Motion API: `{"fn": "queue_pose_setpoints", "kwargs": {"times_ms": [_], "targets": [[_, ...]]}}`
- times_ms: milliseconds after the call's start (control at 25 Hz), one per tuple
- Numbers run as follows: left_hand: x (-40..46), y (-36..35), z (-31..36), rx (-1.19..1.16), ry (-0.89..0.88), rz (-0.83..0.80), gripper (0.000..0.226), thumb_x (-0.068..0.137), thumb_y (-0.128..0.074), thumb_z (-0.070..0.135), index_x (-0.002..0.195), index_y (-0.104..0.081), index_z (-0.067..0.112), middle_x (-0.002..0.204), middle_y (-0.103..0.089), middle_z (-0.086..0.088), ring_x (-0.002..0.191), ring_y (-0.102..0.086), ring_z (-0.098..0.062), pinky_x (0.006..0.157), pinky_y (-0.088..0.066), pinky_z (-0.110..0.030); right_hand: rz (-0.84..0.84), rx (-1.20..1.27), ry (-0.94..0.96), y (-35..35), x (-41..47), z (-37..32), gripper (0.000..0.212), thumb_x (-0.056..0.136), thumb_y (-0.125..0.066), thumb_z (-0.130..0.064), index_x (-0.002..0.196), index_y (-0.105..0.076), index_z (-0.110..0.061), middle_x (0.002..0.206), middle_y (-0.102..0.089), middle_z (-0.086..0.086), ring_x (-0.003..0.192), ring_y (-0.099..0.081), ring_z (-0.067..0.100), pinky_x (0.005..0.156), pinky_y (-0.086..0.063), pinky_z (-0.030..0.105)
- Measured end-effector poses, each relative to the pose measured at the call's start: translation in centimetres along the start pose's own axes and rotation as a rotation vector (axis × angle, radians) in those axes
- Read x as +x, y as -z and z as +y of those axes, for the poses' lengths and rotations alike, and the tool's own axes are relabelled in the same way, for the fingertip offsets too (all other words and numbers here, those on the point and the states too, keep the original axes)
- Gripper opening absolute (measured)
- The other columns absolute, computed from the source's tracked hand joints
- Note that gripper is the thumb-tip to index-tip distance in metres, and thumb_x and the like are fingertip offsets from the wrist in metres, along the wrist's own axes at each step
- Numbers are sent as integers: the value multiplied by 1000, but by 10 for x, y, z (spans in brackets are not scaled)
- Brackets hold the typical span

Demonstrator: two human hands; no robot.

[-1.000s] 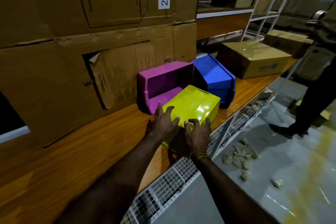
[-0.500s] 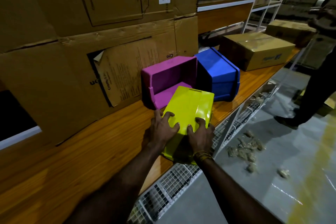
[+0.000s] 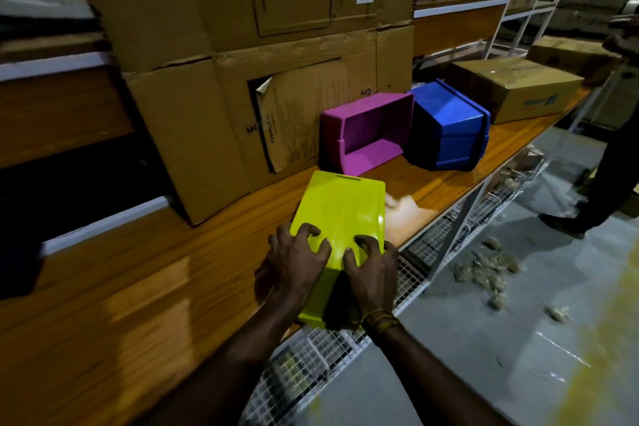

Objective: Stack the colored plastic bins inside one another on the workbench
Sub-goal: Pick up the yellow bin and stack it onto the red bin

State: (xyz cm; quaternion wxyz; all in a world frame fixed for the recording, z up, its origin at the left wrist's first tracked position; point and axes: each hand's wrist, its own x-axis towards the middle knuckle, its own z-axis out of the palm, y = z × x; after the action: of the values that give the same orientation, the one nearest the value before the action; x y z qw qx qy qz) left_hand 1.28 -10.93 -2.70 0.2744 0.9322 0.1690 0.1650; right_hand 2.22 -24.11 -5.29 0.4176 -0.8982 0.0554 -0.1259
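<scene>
A yellow bin (image 3: 340,214) is tipped upside down at the front edge of the wooden workbench (image 3: 145,294), its flat bottom facing up. My left hand (image 3: 297,261) and my right hand (image 3: 371,270) grip its near end, fingers curled over the bottom. Behind it a pink bin (image 3: 366,133) lies on its side with its opening facing me. A blue bin (image 3: 449,128) lies tipped over to the pink bin's right, touching it.
Large cardboard boxes (image 3: 249,73) stand along the back of the bench. A taped carton (image 3: 515,88) sits right of the blue bin. A wire mesh shelf (image 3: 345,346) runs below the bench edge. Debris (image 3: 484,270) lies on the floor. A person's leg (image 3: 612,166) stands at far right.
Both hands have drawn the yellow bin toward me and away from the pink bin, and its bottom has tilted further up.
</scene>
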Motion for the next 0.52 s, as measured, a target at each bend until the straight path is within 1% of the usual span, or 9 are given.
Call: {"fn": "queue_pose_setpoints", "kwargs": {"times_ms": [80, 160, 240, 320, 440, 520], "targets": [[-20, 26, -30, -13, 76, 23, 25, 83, -64, 44, 104, -64, 32, 124, -49, -11, 116, -45, -33, 83, -41, -37, -57, 13, 52, -15, -31, -16, 37, 81, -63, -40, 117, -62, -31, 130, -46, 15, 116, -52, 38, 91, -49, 43], [-36, 47, -58, -40, 155, 58, 22, 82, -65, 42, 102, -63, 32, 123, -46, -12, 115, -46, -34, 85, -41, -38, -132, 10, 102, -30, -58, -32, 37, 81, -62, -41, 117, -61, -33, 134, -44, 13, 118, -51, 38, 89, -50, 44], [-48, 64, -87, -61, 194, 100, 23, 80, -67, 41, 100, -62, 33, 120, -46, -12, 111, -51, -36, 85, -45, -41, -208, -7, 153, -45, -78, -47, 36, 83, -62, -42, 118, -59, -35, 137, -41, 13, 121, -48, 38, 88, -50, 45], [-58, 79, -114, -51, 219, 127, 28, 79, -68, 41, 105, -60, 32, 121, -45, -12, 108, -53, -38, 83, -47, -41, -294, -17, 215, -56, -91, -60, 35, 85, -62, -41, 119, -58, -34, 138, -39, 13, 124, -46, 38, 90, -48, 44], [-66, 89, -139, 39, 222, 150, 35, 82, -66, 43, 114, -59, 32, 131, -42, -11, 113, -51, -38, 83, -47, -40, -399, -52, 299, -68, -94, -75, 36, 85, -61, -41, 120, -57, -35, 134, -41, 12, 123, -47, 36, 88, -49, 43], [-62, 93, -148, 71, 223, 123, 38, 83, -64, 45, 119, -58, 32, 139, -39, -12, 120, -47, -37, 89, -46, -41, -436, -96, 321, -73, -88, -85, 37, 85, -61, -41, 120, -56, -33, 131, -42, 13, 122, -49, 36, 88, -49, 43]]}}
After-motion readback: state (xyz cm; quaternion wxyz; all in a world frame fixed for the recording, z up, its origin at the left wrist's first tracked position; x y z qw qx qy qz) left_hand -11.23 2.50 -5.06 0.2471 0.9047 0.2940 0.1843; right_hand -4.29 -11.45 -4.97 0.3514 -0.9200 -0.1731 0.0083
